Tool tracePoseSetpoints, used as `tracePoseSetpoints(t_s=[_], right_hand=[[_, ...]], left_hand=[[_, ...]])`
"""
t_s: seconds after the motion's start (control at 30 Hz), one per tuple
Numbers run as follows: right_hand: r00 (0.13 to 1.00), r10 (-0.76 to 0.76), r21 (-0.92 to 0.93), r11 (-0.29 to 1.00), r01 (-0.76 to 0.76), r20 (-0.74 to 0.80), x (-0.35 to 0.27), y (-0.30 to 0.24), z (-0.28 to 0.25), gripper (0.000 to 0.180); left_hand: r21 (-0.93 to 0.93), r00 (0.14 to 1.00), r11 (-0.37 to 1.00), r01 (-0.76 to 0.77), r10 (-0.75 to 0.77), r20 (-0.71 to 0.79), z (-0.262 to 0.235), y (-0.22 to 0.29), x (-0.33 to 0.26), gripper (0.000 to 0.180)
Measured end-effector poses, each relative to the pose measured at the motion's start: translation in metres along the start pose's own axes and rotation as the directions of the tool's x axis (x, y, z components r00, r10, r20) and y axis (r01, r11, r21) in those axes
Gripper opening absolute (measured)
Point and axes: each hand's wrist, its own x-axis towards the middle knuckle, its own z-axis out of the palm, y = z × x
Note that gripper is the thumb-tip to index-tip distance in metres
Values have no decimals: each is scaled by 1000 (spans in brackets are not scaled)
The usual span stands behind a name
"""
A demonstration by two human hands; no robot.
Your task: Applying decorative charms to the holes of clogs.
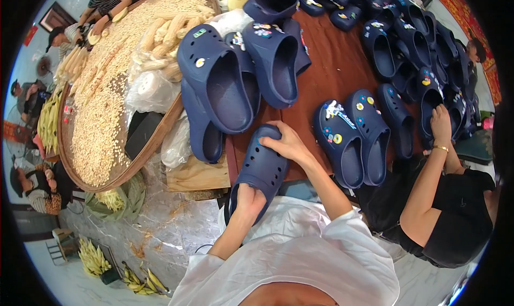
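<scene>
Clog (261, 165) slants up-right, toe farthest away; left hand (250, 200) inside opening, grip hidden, can't tell; right hand (288, 143) clasps toe.

- The tabletop (326, 54), across the upper middle of the frame, is covered with a reddish-brown cloth; bare wood (198, 176) shows at its near left corner.
- Centre right, a pair of navy clogs (338, 145) with flower and cartoon charms lies side by side, openings toward the lower edge.
- Just right of it, a single navy clog (396, 124) lies tilted.
- Upper right, a crowded heap of navy clogs (409, 35) overlaps, many with charms.
- Left of centre, a cluster of navy clogs (217, 78) is stacked partly one on another.
- Beside that cluster, crumpled clear plastic (175, 142) lies near the wood.
</scene>
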Motion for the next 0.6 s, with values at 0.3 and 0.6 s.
tracePoseSetpoints(t_s=[0.3, 0.6], right_hand=[[996, -54, -86, 995, 60, 68, 44, -4, -4, 76], [909, -300, -239, 942, 235, -289, -22, 11, 1, 60]], left_hand=[[19, 937, 997, -68, 58, 345, -12, 8, 3, 32], [84, 993, 994, -67, 59, 99, 14, -17, 4, 48]])
